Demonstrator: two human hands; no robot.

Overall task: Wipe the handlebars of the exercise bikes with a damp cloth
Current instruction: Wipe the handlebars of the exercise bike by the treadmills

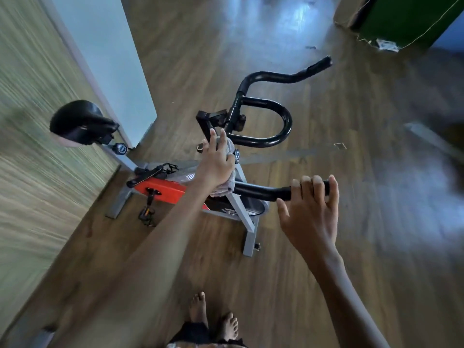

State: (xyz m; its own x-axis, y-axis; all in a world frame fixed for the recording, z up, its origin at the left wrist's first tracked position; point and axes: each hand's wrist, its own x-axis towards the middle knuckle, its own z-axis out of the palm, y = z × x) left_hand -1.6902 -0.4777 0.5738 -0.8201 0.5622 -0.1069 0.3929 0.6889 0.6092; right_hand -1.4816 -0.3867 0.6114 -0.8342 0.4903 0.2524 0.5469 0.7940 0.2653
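A pale blue pillar (108, 59) stands at the far left, and just in front of it is the black saddle (77, 121) of the exercise bike (163, 190). The bike has a grey frame with an orange panel low on its side. It stands on a brown wooden floor (276, 272). A black pedal (147, 214) hangs below the orange panel.

Right of the panel, the left hand (218, 159) reaches in over the frame. Its fingers lie fairly straight and its palm presses down on a pale grey cloth (224, 188). The cloth is bunched on the near arm of the black handlebars (276, 136), close to where that arm meets the stem. Part of it shows under the wrist and part past the knuckles.

Beyond the hand, the handlebars form a closed loop in the middle. A far arm bends away towards the top of the view.

Further right, the right hand (308, 217) holds the outer end of the near arm. Its fingertips (306, 180) curl loosely over the top of the grip, and the thumb sits apart below it. The two hands are on the same bar, well apart.

Two bare feet (198, 310) stand on the floor at the bottom edge.

In the top right corner sits a green box (406, 21) with a torn cardboard edge. Its contents cannot be seen.
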